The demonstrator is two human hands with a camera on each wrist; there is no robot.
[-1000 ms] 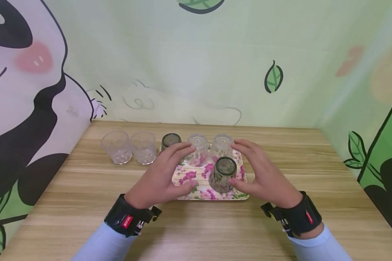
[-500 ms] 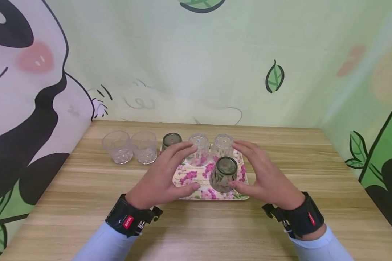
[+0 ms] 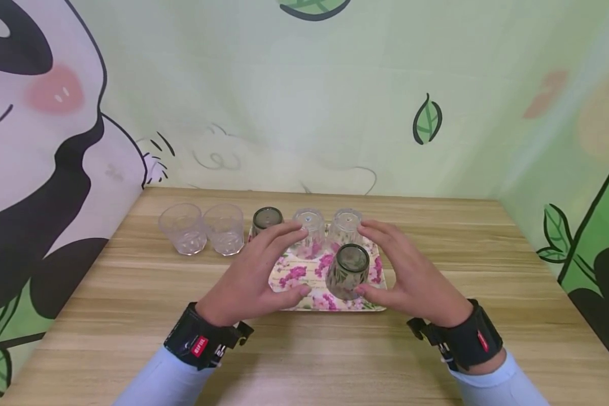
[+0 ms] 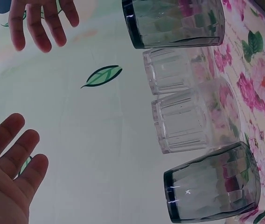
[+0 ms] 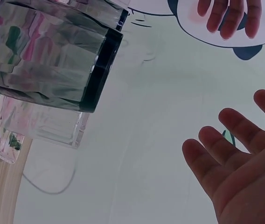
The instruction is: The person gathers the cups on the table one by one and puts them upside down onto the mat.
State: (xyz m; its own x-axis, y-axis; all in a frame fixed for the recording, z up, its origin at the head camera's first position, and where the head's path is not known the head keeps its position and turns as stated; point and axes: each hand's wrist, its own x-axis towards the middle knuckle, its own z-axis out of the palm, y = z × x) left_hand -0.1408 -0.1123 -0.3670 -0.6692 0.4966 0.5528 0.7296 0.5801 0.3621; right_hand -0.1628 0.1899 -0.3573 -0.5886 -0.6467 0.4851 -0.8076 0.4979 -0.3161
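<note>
Both hands hover above a pink-flowered tray (image 3: 294,276), fingers apart and holding nothing. My left hand (image 3: 248,279) is over the tray's left side, partly covering a grey tinted glass (image 3: 267,218) at the back left. The right hand (image 3: 413,276) is by the right edge, its thumb overlapping the front grey glass (image 3: 347,273) in the head view. The wrist views show a gap between the fingers and the glasses. Two clear glasses, one in the middle (image 3: 308,225) and one to its right (image 3: 346,225), stand in the back row. All these glasses are upside down.
Two clear glasses, a left one (image 3: 184,231) and a right one (image 3: 225,231), stand upright on the wooden table (image 3: 325,361), left of the tray. A printed wall cloth (image 3: 294,113) with a panda and leaves hangs behind the table.
</note>
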